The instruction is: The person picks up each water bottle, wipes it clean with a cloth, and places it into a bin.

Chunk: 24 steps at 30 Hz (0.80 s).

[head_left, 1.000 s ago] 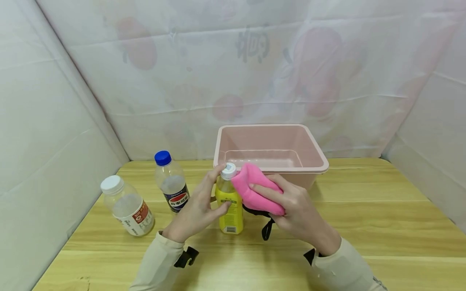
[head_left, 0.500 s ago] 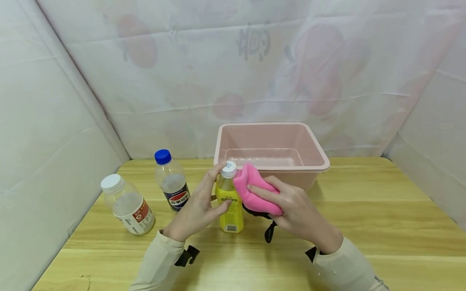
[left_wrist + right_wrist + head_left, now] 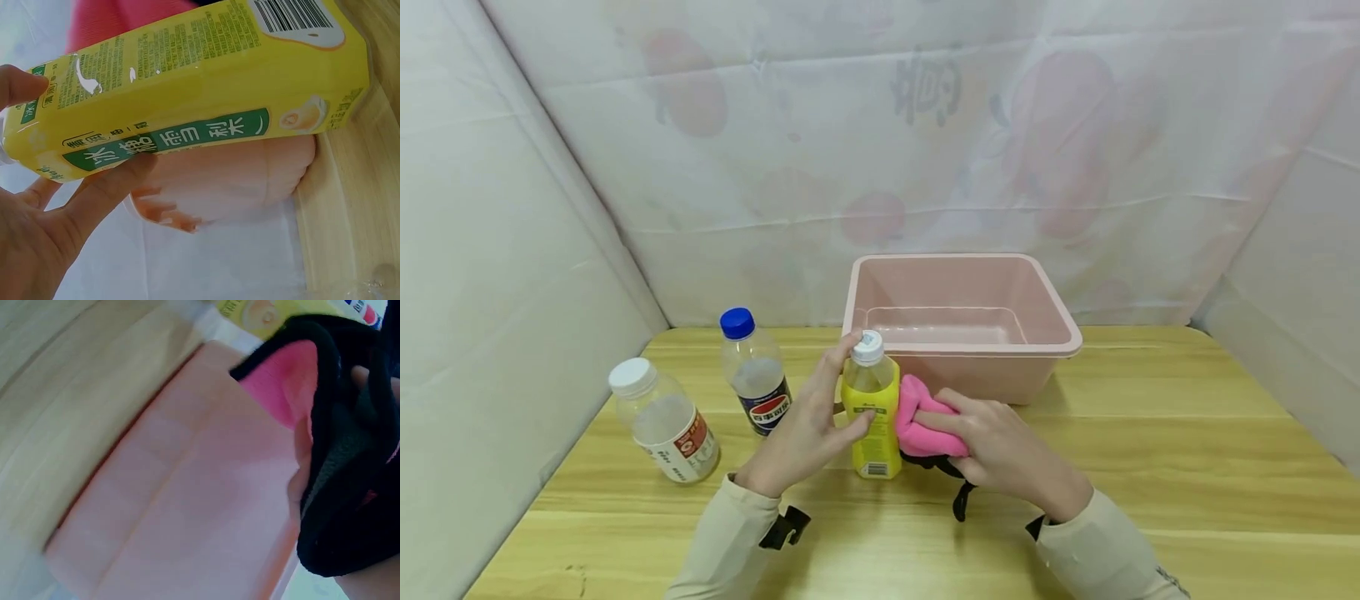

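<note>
A bottle with a yellow label (image 3: 877, 433) and a white cap stands upright on the table in front of the pink basin. My left hand (image 3: 816, 425) grips it from the left, thumb on the label and a finger up by the cap; the left wrist view shows the label (image 3: 206, 87) close up between thumb and fingers. My right hand (image 3: 1000, 442) holds a bunched pink cloth (image 3: 921, 429) against the bottle's right side. In the right wrist view the cloth's dark side and black edging (image 3: 340, 444) show, with a black loop hanging down in the head view.
Behind the hands stands the pink plastic basin (image 3: 962, 346). To the left are a clear bottle with a blue cap (image 3: 756, 375) and a clear bottle with a white cap (image 3: 666, 425). A printed white curtain (image 3: 805, 150) encloses the wooden table (image 3: 1150, 467).
My right hand has moved the cloth down along the bottle's right side, from near the cap to the label. The left hand keeps its grip, and the bottle has barely moved.
</note>
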Motion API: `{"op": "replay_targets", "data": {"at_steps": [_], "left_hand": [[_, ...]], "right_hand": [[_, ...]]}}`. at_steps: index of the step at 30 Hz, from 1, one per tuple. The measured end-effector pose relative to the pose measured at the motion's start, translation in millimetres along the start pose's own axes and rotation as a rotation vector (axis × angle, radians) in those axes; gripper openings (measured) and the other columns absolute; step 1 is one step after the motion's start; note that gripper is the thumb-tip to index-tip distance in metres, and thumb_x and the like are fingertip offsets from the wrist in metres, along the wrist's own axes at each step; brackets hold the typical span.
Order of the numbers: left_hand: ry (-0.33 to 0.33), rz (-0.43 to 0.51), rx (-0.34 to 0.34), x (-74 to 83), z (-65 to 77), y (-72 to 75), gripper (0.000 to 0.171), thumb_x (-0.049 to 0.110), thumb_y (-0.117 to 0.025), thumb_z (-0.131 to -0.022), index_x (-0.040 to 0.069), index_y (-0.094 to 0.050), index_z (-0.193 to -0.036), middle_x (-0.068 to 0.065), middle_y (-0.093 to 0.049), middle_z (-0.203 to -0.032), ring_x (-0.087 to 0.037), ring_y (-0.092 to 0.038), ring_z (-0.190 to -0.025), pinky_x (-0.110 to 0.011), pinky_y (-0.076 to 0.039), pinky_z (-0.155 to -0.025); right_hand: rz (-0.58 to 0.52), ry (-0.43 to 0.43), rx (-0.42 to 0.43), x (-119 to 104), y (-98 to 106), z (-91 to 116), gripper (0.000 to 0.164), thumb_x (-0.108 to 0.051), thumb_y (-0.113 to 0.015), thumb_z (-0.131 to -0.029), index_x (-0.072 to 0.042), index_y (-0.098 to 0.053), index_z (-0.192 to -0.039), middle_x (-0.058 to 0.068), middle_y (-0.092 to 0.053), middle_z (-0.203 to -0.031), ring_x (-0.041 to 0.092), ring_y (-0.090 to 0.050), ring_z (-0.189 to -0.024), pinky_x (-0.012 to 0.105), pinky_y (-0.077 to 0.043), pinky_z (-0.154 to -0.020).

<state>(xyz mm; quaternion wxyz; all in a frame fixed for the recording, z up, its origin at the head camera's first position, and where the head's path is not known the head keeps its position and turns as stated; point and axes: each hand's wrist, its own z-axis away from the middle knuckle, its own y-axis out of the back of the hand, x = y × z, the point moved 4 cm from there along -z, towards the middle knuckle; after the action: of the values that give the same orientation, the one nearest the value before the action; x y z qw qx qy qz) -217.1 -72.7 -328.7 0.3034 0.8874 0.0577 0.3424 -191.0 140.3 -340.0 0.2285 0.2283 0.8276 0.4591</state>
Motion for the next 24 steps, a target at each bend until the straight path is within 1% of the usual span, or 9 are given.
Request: {"op": "replay_targets", "data": {"at_steps": [1, 4, 6, 8, 10, 13, 15, 20, 24], "left_hand": [[-0.001, 0.001, -0.003, 0.0, 0.1, 0.2, 0.089, -0.004, -0.072, -0.088, 0.013, -0.019, -0.158, -0.021, -0.036, -0.154, -0.038, -0.046, -0.135, -0.052, -0.055, -0.094], [-0.013, -0.006, -0.004, 0.3, -0.2, 0.4, 0.088, -0.003, -0.072, -0.088, 0.012, -0.019, -0.158, -0.021, -0.036, -0.154, -0.037, -0.044, -0.136, -0.052, -0.055, -0.094], [-0.023, -0.006, -0.002, 0.5, -0.5, 0.2, 0.088, -0.004, -0.072, -0.088, 0.010, -0.020, -0.158, -0.021, -0.036, -0.154, -0.037, -0.043, -0.137, -0.052, -0.055, -0.095], [-0.027, -0.006, 0.000, 0.5, -0.6, 0.1, 0.088, -0.004, -0.072, -0.087, 0.010, -0.020, -0.157, -0.021, -0.037, -0.154, -0.037, -0.043, -0.137, -0.052, -0.053, -0.097], [-0.027, -0.005, -0.001, 0.3, -0.7, -0.2, 0.088, -0.004, -0.072, -0.087, 0.010, -0.020, -0.157, -0.021, -0.036, -0.154, -0.037, -0.043, -0.138, -0.053, -0.052, -0.099], [-0.020, -0.007, 0.002, 0.3, -0.7, -0.1, 0.089, -0.004, -0.072, -0.087, 0.011, -0.020, -0.158, -0.020, -0.036, -0.155, -0.037, -0.042, -0.138, -0.054, -0.051, -0.099], [-0.020, -0.003, 0.004, 0.7, -0.9, 0.1, 0.089, -0.005, -0.072, -0.087, 0.011, -0.020, -0.158, -0.020, -0.035, -0.156, -0.037, -0.042, -0.139, -0.053, -0.051, -0.100], [-0.031, -0.003, 0.010, 2.2, -1.2, -0.3, 0.089, -0.006, -0.071, -0.086, 0.011, -0.020, -0.158, -0.020, -0.037, -0.154, -0.036, -0.043, -0.138, -0.053, -0.049, -0.103], [-0.025, -0.012, 0.007, 3.4, -1.1, -1.5, 0.089, -0.005, -0.071, -0.086, 0.012, -0.020, -0.157, -0.020, -0.039, -0.151, -0.036, -0.047, -0.134, -0.053, -0.052, -0.100]], "right_hand": [[0.002, -0.015, -0.034, 0.9, -3.0, 0.8, 0.049, 0.016, -0.066, -0.065, -0.017, -0.072, -0.100, -0.004, -0.049, -0.089, 0.006, -0.038, -0.060, 0.017, -0.036, -0.048], [0.022, -0.062, -0.156, 3.3, -12.5, 3.5, 0.049, 0.012, -0.069, -0.066, -0.017, -0.075, -0.104, -0.002, -0.056, -0.095, 0.009, -0.045, -0.063, 0.023, -0.044, -0.052], [0.025, -0.095, -0.248, 4.1, -19.5, 5.5, 0.051, 0.011, -0.070, -0.067, -0.015, -0.077, -0.111, 0.005, -0.064, -0.105, 0.013, -0.055, -0.069, 0.030, -0.052, -0.058], [0.017, -0.122, -0.311, 4.3, -25.2, 7.2, 0.054, 0.011, -0.069, -0.067, -0.014, -0.077, -0.115, 0.011, -0.066, -0.113, 0.015, -0.058, -0.070, 0.032, -0.053, -0.058], [0.003, -0.137, -0.341, 4.5, -29.0, 8.4, 0.056, 0.014, -0.067, -0.067, -0.013, -0.077, -0.116, 0.012, -0.067, -0.115, 0.014, -0.056, -0.067, 0.030, -0.051, -0.055], [-0.010, -0.138, -0.329, 4.7, -30.7, 8.8, 0.058, 0.016, -0.066, -0.066, -0.015, -0.078, -0.114, 0.009, -0.066, -0.111, 0.010, -0.047, -0.062, 0.025, -0.043, -0.051], [-0.012, -0.135, -0.320, 4.6, -30.8, 8.8, 0.058, 0.016, -0.066, -0.066, -0.015, -0.078, -0.113, 0.008, -0.066, -0.111, 0.008, -0.045, -0.062, 0.024, -0.041, -0.050], [0.008, -0.110, -0.308, 4.8, -29.4, 7.9, 0.057, 0.013, -0.068, -0.066, -0.015, -0.078, -0.114, 0.011, -0.066, -0.113, 0.010, -0.050, -0.063, 0.025, -0.045, -0.051], [0.055, -0.067, -0.214, 5.4, -21.1, 6.9, 0.050, 0.009, -0.072, -0.066, -0.016, -0.078, -0.109, 0.005, -0.064, -0.103, 0.011, -0.052, -0.064, 0.026, -0.048, -0.052]]}}
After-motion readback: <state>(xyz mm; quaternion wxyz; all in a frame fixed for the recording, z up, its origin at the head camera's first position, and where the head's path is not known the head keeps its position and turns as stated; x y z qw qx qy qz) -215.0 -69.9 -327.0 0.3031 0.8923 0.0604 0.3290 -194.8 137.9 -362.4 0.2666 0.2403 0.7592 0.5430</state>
